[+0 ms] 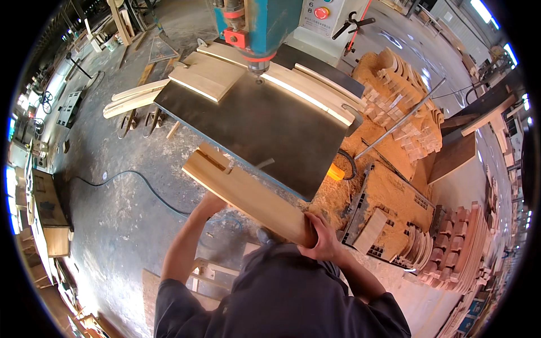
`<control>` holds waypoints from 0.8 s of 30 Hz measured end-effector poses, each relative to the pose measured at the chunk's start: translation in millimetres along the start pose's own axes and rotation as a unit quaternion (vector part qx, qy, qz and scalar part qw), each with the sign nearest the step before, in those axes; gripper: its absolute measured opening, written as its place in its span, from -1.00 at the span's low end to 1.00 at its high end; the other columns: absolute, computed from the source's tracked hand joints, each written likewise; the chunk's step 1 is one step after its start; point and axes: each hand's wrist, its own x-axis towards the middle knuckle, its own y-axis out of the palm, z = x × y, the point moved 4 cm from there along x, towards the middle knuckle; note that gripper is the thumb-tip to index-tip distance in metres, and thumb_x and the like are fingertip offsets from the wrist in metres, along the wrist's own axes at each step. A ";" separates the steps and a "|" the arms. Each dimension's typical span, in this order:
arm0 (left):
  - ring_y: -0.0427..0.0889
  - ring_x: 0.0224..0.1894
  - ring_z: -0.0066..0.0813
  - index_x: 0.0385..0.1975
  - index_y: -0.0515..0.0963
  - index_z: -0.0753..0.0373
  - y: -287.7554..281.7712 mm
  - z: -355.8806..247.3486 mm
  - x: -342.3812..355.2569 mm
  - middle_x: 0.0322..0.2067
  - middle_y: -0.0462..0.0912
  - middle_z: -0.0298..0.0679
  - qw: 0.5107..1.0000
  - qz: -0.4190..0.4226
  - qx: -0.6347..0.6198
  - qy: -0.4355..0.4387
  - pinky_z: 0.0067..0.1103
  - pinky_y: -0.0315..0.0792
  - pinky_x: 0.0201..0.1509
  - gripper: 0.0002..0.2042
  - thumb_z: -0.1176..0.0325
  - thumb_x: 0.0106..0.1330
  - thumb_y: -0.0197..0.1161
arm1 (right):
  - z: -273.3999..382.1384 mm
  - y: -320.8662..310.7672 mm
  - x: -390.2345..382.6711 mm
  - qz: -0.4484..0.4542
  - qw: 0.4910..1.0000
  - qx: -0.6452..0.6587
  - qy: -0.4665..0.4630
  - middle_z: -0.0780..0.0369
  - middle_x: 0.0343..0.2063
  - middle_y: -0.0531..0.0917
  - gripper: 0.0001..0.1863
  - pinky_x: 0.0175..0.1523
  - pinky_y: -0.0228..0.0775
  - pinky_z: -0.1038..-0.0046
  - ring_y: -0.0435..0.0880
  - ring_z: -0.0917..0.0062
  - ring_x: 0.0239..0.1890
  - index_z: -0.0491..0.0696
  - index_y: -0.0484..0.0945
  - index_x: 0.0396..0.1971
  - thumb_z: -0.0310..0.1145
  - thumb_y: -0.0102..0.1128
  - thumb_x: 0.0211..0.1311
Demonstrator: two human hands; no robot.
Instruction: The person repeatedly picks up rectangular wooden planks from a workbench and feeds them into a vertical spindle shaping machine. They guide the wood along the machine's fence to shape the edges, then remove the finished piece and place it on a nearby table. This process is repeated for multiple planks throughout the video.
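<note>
A thick pale wooden board [253, 198] is held at a slant in front of me, near the front edge of a black machine table [270, 132]. A slot is cut into its far left end. My left hand [211, 204] grips it from the near side, with the fingertips hidden beneath the wood. Around the board's right end my right hand [323, 239] is closed, thumb on top. Beyond the table's middle hangs the spindle [258, 67] of a blue and white machine [282, 25].
Wooden fence strips [307, 90] and a flat panel [208, 74] lie on the table. Sawdust and stacked curved wood pieces [408, 110] fill the right side. A metal rod [400, 119] slants there. Reddish wood parts [459, 245] stand lower right. A hose [135, 173] crosses the left floor.
</note>
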 end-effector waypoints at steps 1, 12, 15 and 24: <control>0.62 -0.17 -0.40 0.07 0.60 0.29 -0.5 -18.2 -0.3 -0.16 0.67 -0.19 0.997 -0.006 -0.015 -0.075 -0.43 0.54 -0.11 -0.70 0.23 0.52 0.21 | -1.2 -1.1 0.8 -0.002 1.000 0.005 0.002 -0.04 0.10 0.57 -0.04 0.23 0.49 0.17 0.60 0.00 0.16 -0.24 0.37 0.31 -0.27 0.60 -0.17; 0.45 -0.74 -0.58 -0.06 0.64 0.26 -81.6 -18.7 -165.0 -0.52 0.63 -0.26 0.848 -0.456 -0.239 -0.126 -0.58 0.25 -0.76 -0.58 -0.03 0.54 0.18 | -57.7 -21.2 49.6 -0.063 0.976 -0.173 -0.120 -0.07 0.00 0.61 -0.10 0.16 0.51 0.00 0.61 -0.06 0.04 -0.16 0.44 0.27 -0.24 0.56 -0.20; 0.45 -0.68 -0.60 -0.03 0.60 0.21 -71.9 -1.0 -233.8 -0.52 0.57 -0.34 0.651 -0.687 -0.309 -0.094 -0.60 0.29 -0.73 -0.69 0.08 0.51 0.26 | -87.4 -53.6 77.9 -0.068 0.959 -0.234 -0.143 -0.06 0.00 0.62 -0.13 0.22 0.45 -0.04 0.58 -0.05 0.06 -0.15 0.46 0.22 -0.23 0.55 -0.22; 0.64 -0.44 -0.29 -0.37 0.47 0.15 155.2 181.3 -633.0 -0.46 0.59 -0.21 0.209 -0.896 -0.392 -0.025 -0.31 0.55 -0.46 -0.93 0.39 0.36 0.19 | -103.6 -57.8 162.4 0.046 0.960 -0.248 -0.124 0.00 0.11 0.57 -0.04 0.30 0.43 0.02 0.48 0.03 0.21 -0.15 0.39 0.29 -0.26 0.62 -0.24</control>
